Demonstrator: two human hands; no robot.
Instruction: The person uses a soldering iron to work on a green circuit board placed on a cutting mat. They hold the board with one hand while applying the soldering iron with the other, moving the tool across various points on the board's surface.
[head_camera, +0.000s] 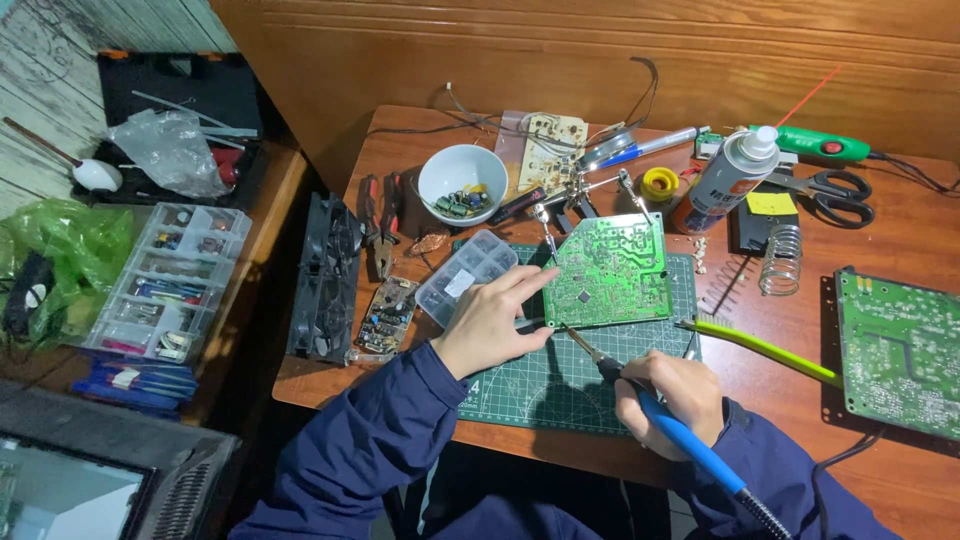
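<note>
The right hand (668, 398) wraps its fingers tight around a blue-handled soldering iron (655, 412), tip at the lower edge of the green circuit board (610, 268) on the cutting mat (560, 385). The left hand (490, 322) rests beside the board, fingers loosely extended, forefinger touching its left edge.

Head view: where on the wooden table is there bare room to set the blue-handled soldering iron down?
Bare wood shows along the near edge of the wooden table, below the green cutting mat, and between the coiled wire stand and the second green circuit board. The back, around the white bowl and spray can, is crowded.
</note>
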